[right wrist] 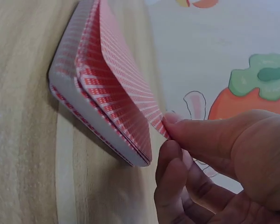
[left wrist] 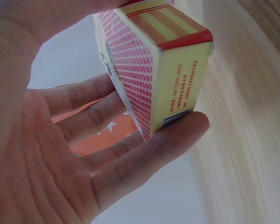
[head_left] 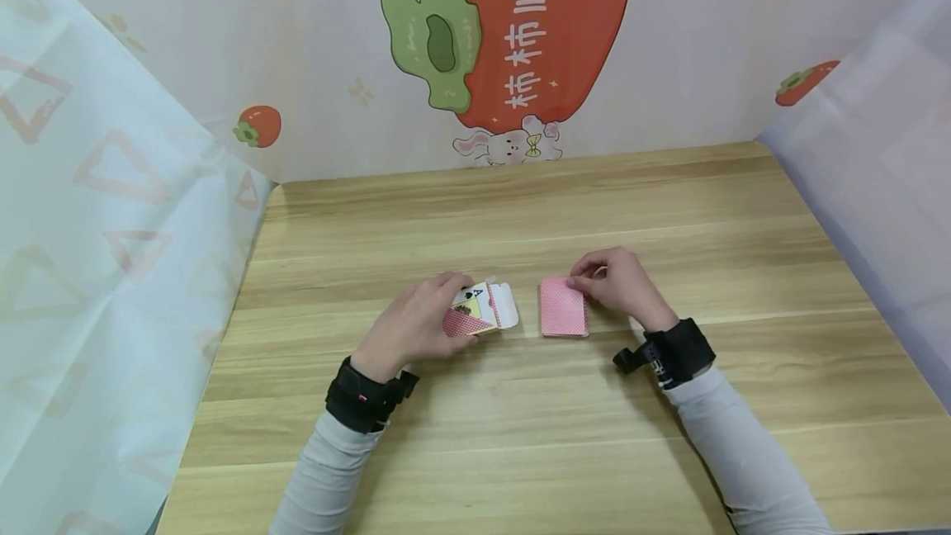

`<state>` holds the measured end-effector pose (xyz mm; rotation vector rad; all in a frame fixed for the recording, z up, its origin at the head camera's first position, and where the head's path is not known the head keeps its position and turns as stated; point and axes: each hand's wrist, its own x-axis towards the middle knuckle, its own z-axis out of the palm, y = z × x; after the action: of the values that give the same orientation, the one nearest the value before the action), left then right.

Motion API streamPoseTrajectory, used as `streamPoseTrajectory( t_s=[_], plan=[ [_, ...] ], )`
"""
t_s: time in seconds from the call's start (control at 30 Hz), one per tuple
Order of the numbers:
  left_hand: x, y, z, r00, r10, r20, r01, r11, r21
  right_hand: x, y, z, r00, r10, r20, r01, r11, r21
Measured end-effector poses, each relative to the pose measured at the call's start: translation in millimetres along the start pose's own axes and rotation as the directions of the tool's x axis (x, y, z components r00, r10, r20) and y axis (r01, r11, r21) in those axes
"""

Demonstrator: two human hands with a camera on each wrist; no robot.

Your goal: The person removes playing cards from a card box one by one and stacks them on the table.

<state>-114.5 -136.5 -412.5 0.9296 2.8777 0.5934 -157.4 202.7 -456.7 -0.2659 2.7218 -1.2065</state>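
Observation:
In the head view my left hand [head_left: 419, 320] grips a card box [head_left: 468, 324] from its left side. An ace shows through the box's front, and its white flap stands out to the right. The left wrist view shows the box [left wrist: 130, 70] between thumb and fingers, its yellow side with a barcode toward the camera. To the right a deck of red-backed playing cards [head_left: 562, 308] lies face down on the table. My right hand [right wrist: 214, 158] pinches a corner of the top playing card [right wrist: 130, 79], which bends up off the deck [right wrist: 98, 112].
Under both hands is a wood-grain table [head_left: 475, 444]. A white cloth with a printed red fruit [head_left: 572, 31] hangs behind it. Patterned white sheets [head_left: 111, 229] hang at the left and right sides.

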Motion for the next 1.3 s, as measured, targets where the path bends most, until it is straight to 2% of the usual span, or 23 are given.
streamPoseTrajectory(
  t_s=[0.1,0.5,0.83,0.97,1.07,1.2,1.3],
  plan=[
    [0.4,0.7,-0.6,1.0,0.003,0.003,-0.003,1.0,0.004,-0.5,-2.8,1.3,1.0,0.004,-0.013,-0.004,0.999,-0.042],
    [0.6,1.8,0.1,0.999,-0.023,0.028,0.022,1.0,0.013,0.1,0.6,6.2,1.0,0.012,-0.016,-0.013,0.999,-0.052],
    [0.7,2.3,1.3,1.0,0.0,0.021,0.0,1.0,0.003,0.3,0.4,7.3,0.999,0.029,0.037,-0.027,0.999,-0.042],
    [0.5,3.0,2.1,1.0,0.008,0.023,-0.008,1.0,0.008,-0.9,-4.4,6.5,1.0,-0.004,0.025,0.005,1.0,-0.015],
    [0.6,5.5,3.0,0.999,0.01,0.033,-0.01,1.0,0.008,-4.0,-13.1,7.0,0.997,-0.077,0.029,0.075,0.996,0.037],
    [1.8,11.1,2.9,0.999,0.017,0.048,-0.017,1.0,-0.006,-10.6,-29.6,10.8,0.98,-0.18,0.082,0.167,0.976,0.141],
    [2.7,14.6,2.5,0.998,0.029,0.052,-0.029,1.0,-0.013,-16.1,-41.4,15.7,0.968,-0.221,0.122,0.193,0.959,0.209]
  ],
)
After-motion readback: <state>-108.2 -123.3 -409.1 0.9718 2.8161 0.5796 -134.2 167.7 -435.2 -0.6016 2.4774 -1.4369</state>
